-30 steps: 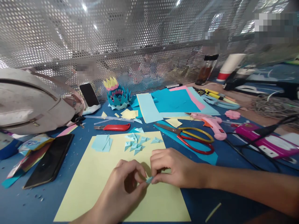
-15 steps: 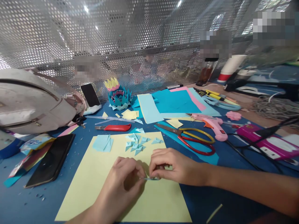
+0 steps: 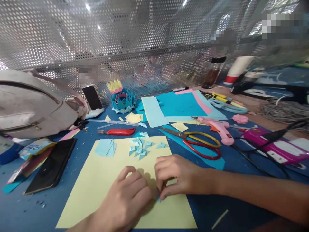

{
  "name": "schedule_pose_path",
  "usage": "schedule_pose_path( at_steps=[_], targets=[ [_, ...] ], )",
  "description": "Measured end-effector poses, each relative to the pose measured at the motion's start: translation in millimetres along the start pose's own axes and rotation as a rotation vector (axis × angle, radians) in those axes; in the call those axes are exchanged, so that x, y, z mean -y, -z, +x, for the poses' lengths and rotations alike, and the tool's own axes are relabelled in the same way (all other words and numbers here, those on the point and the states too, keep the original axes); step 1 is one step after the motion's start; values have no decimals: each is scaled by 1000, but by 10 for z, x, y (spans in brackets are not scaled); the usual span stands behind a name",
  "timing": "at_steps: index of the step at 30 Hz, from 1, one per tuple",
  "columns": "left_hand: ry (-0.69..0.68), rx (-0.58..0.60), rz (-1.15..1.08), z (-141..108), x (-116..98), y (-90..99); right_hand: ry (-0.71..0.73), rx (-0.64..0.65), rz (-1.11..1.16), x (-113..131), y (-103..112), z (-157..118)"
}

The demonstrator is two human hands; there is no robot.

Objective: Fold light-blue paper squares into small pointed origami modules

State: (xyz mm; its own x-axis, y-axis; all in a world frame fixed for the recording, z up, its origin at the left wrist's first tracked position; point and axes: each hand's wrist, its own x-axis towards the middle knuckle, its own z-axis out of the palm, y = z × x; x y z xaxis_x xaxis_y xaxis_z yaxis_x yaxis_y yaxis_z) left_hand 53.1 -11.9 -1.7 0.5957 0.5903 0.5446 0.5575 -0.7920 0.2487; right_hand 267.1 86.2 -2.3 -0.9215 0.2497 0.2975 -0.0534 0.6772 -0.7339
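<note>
Between the thumb and fingertips of my right hand [image 3: 177, 176] is a small piece of light blue paper [image 3: 158, 198], mostly covered by the fingers. Close beside it, my left hand [image 3: 131, 196] is closed with its back toward me; the fingertips are hidden, so what they hold cannot be seen. Both hands are over a yellow paper sheet [image 3: 87, 193]. At the sheet's far edge lies a cluster of small folded light blue paper pieces [image 3: 140, 149]. Left of the cluster rests a stack of light blue paper squares [image 3: 103, 148].
Beyond the sheet are a red utility knife [image 3: 120, 131], scissors [image 3: 202, 143] and a pink glue gun [image 3: 220, 127]. A paper lotus [image 3: 123, 101] stands at the back. On the left are a phone [image 3: 51, 167] and a bag [image 3: 31, 100]; on the right, a purple power strip [image 3: 272, 148] with cables.
My right fingers have tipped downward, turning the blue paper toward me. My left hand has rolled over from a visible pinch, so its back now shows and its fingertips are hidden.
</note>
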Motion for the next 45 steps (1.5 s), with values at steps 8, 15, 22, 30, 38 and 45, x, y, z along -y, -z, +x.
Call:
schedule_pose_path(
  at_steps=[8, 15, 22, 30, 38, 45],
  targets=[
    [-116, 50, 2, -10, 57, 113, 64, 40, -108, -3, 19, 5],
    [-171, 74, -45, -133, 148, 90, 100, 67, -202, -10, 22, 21],
    [-155, 99, -92, -143, 178, 99, 145, 129, -314, -12, 43, 17],
    [-167, 83, -109, -130, 172, 110, -3, 94, -215, 43, 27, 17],
    [-162, 72, -100, -148, 175, 90, -49, 113, -193, 99, 66, 28],
    [-159, 55, -85, -154, 162, 63, 6, 152, -224, 85, 98, 23]
  ],
)
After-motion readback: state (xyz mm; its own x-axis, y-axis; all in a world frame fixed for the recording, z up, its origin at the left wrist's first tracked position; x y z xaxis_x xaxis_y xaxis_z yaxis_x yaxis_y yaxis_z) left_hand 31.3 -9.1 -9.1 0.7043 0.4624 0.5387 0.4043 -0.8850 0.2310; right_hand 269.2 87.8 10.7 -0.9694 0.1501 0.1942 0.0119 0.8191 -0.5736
